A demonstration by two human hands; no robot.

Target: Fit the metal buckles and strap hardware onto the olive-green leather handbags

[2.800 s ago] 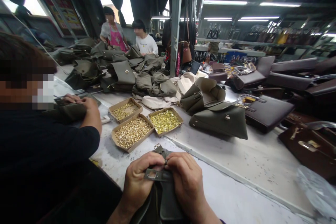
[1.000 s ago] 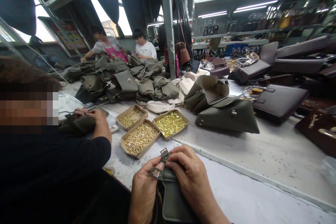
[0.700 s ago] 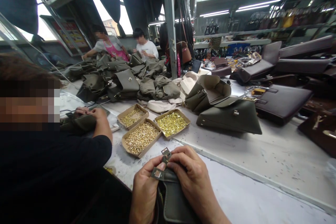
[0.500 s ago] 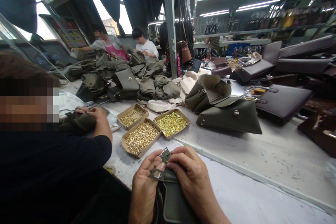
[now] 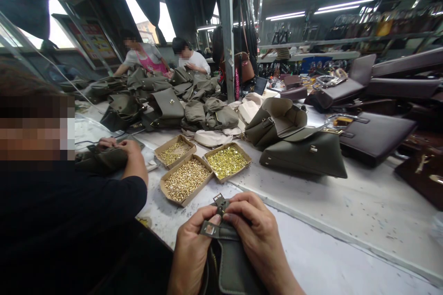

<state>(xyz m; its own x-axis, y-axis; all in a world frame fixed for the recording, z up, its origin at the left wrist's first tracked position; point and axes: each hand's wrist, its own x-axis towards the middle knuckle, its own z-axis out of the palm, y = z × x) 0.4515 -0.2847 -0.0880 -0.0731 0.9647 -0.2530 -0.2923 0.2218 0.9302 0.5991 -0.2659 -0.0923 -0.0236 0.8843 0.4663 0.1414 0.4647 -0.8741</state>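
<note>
Btwn both hands (image 5: pixel 191 245) – olive bag (image 5: pixel 237 265), its strap (image 5: pixel 222 205) pinched nr buckle (image 5: pixel 218 197).

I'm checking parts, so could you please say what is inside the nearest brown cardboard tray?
The tray holds many small, shiny, gold-coloured metal pieces; whatever lies beneath their top layer is covered.

The left hand (image 5: pixel 190 250) and the right hand (image 5: pixel 260 235) are both bare. The fingers (image 5: pixel 246 210) have round tips and bumpy knuckles. The right forearm (image 5: pixel 285 274) is bare too, as far as it shows.
</note>
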